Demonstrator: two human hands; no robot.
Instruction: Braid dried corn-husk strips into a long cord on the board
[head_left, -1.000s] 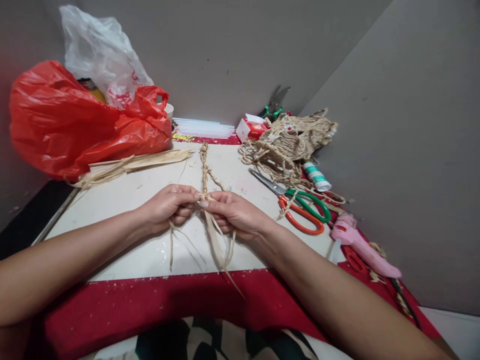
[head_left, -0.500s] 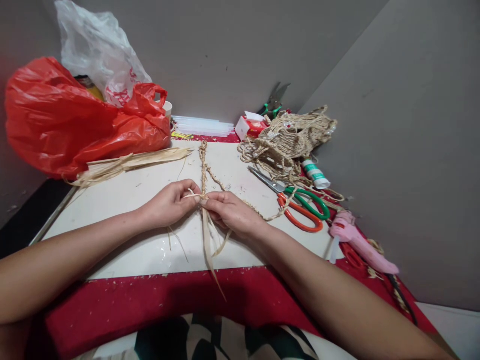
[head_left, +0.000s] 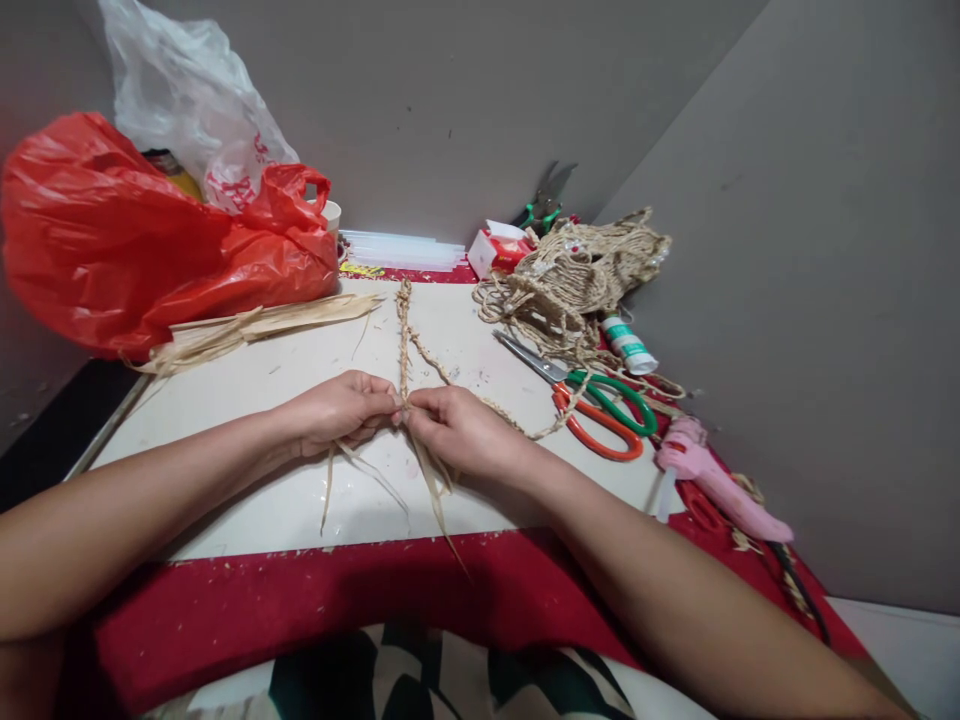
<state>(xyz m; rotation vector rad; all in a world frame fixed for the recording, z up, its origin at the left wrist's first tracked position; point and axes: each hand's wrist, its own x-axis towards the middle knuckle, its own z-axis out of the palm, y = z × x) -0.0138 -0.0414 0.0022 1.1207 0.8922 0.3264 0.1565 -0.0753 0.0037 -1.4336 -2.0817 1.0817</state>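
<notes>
A thin braid of pale dried plant fibre (head_left: 403, 345) runs toward me over the white board (head_left: 262, 500). My left hand (head_left: 349, 408) pinches the fibre strands at the braid's near end, thumb and fingertips pressed together. Close against it, my right hand (head_left: 457, 425) is also closed on strands at the same spot. Loose strands (head_left: 435, 495) hang below the right hand, and others (head_left: 371, 475) trail beneath the left. A twisted cord (head_left: 431, 360) curves off from the braid to the right behind my right hand. The exact crossing of strands is hidden by my fingertips.
Left are a red plastic bag (head_left: 112, 240), a clear bag (head_left: 195, 90) and flat dried strips (head_left: 277, 318). Right lie coiled rope (head_left: 585, 270), scissors (head_left: 600, 410), a white-green roll (head_left: 628, 345) and a pink glue gun (head_left: 720, 485). Clear sticks (head_left: 405, 250) lie at the back.
My left hand has turned and its fingers have curled closer, with strands now trailing beneath it. Fewer strands hang at the middle. The hands remain together at the braid's near end.
</notes>
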